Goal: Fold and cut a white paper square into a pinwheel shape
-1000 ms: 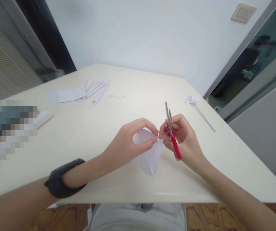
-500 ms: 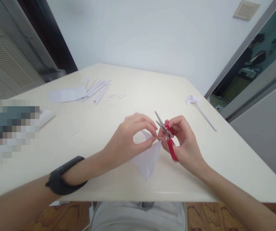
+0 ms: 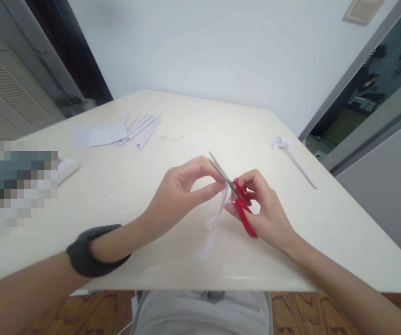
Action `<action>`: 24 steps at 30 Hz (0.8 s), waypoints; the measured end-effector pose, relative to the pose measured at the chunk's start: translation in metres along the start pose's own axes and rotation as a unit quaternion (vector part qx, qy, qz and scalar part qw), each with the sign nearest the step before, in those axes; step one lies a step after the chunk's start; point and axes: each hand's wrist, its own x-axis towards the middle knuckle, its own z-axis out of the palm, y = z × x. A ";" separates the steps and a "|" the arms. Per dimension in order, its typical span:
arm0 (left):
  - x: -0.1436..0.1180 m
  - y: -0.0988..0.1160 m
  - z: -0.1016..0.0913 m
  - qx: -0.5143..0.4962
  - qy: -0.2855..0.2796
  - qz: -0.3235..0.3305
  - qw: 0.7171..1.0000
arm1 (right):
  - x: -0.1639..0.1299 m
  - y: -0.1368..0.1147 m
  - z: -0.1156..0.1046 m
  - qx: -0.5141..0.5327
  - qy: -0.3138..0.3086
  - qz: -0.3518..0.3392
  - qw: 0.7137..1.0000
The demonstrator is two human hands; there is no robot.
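Observation:
Red-handled scissors (image 3: 245,215) are in my right hand (image 3: 268,204), with the fingers in the loops. Their blades point up and left, only slightly apart, and pass close by the left fingertips. My left hand (image 3: 182,188) pinches a white sheet of paper (image 3: 217,218) by one end between thumb and fingers. The paper hangs down almost edge-on above the table, its lower part blurred. Whether the blades touch the paper I cannot tell.
On the white table (image 3: 200,260) a paper pinwheel on a stick (image 3: 294,159) lies at the right. Flat paper sheets (image 3: 105,135), rolled paper sticks (image 3: 146,130) and small paper scraps (image 3: 169,137) lie at the back left. A pixelated item (image 3: 15,186) sits at the left edge.
The paper has turned from facing me to nearly edge-on. My left hand has shifted slightly left and up. The scissor blades have closed somewhat and swung left toward the left fingertips.

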 end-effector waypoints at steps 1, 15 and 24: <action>0.000 0.000 0.000 -0.008 0.003 -0.004 1.000 | -0.001 0.000 0.000 -0.005 0.004 -0.006 1.000; 0.000 0.004 -0.002 0.029 -0.005 0.017 0.999 | -0.002 -0.003 0.000 -0.120 -0.001 -0.034 0.992; -0.001 0.005 -0.003 0.002 0.000 0.003 1.000 | -0.002 0.001 -0.002 -0.179 0.022 -0.054 0.982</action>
